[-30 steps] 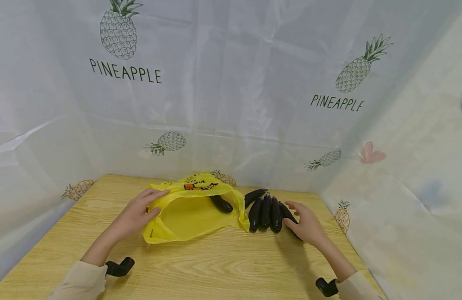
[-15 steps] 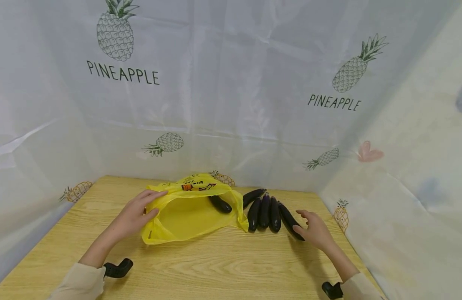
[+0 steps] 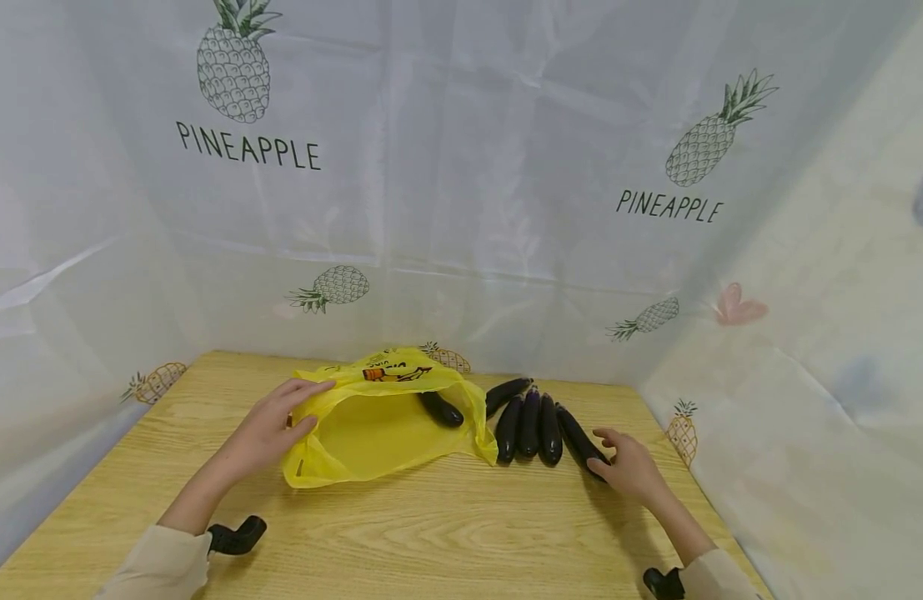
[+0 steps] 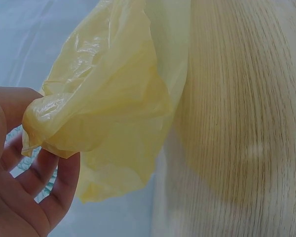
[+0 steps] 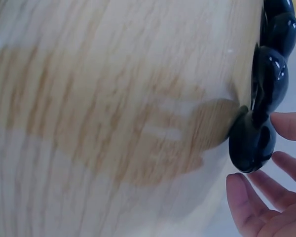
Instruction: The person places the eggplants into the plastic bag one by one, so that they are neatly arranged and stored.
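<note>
A yellow plastic bag (image 3: pixel 386 450) lies on its side with its mouth facing the near edge of the table. My left hand (image 3: pixel 273 425) grips its left rim; in the left wrist view the thin film (image 4: pixel 103 113) bunches between thumb and fingers. One dark eggplant (image 3: pixel 441 410) rests inside the bag. Several more eggplants (image 3: pixel 529 423) lie side by side right of it. My right hand (image 3: pixel 632 467) is at the near end of the rightmost eggplant (image 3: pixel 577 437), its fingers spread beside it. In the right wrist view, fingertips sit close around that rounded end (image 5: pixel 251 148).
The wooden table (image 3: pixel 431 533) bears everything. White curtain sheets (image 3: pixel 461 167) printed with pineapples hang behind it and along both sides. Black devices (image 3: pixel 238 536) are worn on both wrists.
My right hand has shifted right and nearer, from the middle of the rightmost eggplant to its near end. My left hand stays on the bag rim.
</note>
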The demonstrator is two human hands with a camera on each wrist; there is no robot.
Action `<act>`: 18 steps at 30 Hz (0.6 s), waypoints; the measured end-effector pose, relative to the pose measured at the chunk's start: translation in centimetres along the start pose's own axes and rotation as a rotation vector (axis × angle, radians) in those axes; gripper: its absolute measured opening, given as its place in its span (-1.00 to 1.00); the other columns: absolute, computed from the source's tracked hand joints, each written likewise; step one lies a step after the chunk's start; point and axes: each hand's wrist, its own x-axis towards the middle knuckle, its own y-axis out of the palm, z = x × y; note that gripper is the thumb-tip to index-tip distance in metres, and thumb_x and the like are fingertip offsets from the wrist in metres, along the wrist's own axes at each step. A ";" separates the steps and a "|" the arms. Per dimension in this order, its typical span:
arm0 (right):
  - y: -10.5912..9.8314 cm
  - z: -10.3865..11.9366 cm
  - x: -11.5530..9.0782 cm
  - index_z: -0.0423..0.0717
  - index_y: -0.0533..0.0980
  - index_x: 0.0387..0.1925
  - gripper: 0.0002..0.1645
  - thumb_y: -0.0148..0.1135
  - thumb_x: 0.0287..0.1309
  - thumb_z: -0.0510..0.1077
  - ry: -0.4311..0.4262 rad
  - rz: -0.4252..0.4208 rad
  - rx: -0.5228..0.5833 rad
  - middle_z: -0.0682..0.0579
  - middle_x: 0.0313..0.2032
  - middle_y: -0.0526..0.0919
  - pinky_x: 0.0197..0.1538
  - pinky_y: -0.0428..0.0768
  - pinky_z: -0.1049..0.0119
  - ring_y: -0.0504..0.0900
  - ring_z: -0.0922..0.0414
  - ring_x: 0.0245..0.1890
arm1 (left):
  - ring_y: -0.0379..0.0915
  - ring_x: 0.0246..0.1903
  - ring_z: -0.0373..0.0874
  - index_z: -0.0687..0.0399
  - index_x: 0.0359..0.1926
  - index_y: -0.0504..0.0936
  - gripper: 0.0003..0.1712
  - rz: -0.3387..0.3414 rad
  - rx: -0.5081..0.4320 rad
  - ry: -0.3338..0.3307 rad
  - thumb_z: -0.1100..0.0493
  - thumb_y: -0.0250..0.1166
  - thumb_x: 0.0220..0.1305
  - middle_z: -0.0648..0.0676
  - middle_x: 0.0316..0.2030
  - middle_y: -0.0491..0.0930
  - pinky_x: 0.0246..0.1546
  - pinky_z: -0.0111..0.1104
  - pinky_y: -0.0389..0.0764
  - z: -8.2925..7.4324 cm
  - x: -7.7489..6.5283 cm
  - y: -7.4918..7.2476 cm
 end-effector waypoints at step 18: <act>0.7 -1.1 0.2 -0.34 0.50 0.37 -0.34 0.42 0.38 -0.09 0.047 0.042 0.043 -0.34 0.02 0.72 -0.13 0.72 -0.10 0.75 -0.25 -0.07 | 0.30 -0.45 -0.28 0.05 0.52 0.47 -0.31 0.008 0.004 -0.017 0.41 0.34 0.43 0.12 0.18 0.55 -0.40 -0.37 0.45 0.0 0.0 0.0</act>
